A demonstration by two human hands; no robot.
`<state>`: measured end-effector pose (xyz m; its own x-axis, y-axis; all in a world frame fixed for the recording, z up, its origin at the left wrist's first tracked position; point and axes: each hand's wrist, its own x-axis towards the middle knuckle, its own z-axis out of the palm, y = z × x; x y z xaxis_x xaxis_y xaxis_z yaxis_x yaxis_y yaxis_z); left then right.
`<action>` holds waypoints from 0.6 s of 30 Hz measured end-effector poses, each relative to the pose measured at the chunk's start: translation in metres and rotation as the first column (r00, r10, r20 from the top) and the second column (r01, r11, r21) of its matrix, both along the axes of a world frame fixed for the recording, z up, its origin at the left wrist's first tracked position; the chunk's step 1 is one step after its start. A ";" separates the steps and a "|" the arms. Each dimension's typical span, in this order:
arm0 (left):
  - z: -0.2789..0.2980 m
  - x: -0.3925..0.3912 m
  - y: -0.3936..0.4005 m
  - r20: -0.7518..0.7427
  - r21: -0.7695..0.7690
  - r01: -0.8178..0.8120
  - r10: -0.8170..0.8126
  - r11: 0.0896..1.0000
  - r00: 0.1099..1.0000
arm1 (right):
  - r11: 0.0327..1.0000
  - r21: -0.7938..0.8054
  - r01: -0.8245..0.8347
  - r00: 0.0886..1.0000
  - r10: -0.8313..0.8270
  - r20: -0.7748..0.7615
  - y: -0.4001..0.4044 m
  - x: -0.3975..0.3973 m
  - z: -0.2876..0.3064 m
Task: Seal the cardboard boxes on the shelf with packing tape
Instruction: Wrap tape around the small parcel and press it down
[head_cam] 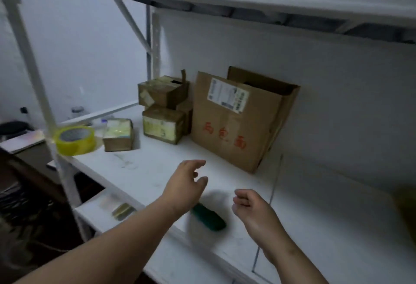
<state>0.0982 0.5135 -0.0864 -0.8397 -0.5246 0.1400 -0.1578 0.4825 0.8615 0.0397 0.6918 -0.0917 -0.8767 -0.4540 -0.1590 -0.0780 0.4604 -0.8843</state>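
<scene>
— Nearest the shelf's front edge [225, 259]: left hand [182, 190] reaching forward with fingers loose and spread, gripping nothing; right hand [254, 210] beside it, fingers loosely curled, likewise holding nothing. Between them, lying on the board, a dark green object [209, 217], too blurred to name

— And for the step in hand?

— Judged as a reach toward the large open carton [234, 123], standing just beyond the left fingertips. Best to fold its raised flaps flat first, then fetch the yellow tape roll [75, 140], perched well apart at the shelf's far left corner by the upright post. Worth pulling the carton forward before taping, away from the back wall

— Counts?

— One tape roll. One large carton. Small boxes: one alone [118, 135] near the roll, then a stack [165, 109] of at least two, the top one with a flap up; possibly another tucked behind, hard to tell. Two hands, both empty
</scene>
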 end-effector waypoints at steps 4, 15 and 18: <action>-0.008 0.054 -0.083 0.015 0.040 -0.169 0.169 0.985 0.986 | 0.994 0.000 -0.112 0.993 0.112 -0.036 -0.081 0.033 0.000; -0.041 0.126 -0.234 0.089 0.090 -0.372 0.364 0.924 0.927 | 0.925 0.152 -0.349 0.913 0.372 -0.165 -0.266 0.047 -0.011; -0.041 0.120 -0.273 0.080 0.028 -0.401 0.398 0.916 0.914 | 0.919 0.225 -0.323 0.900 0.372 -0.229 -0.318 0.031 -0.020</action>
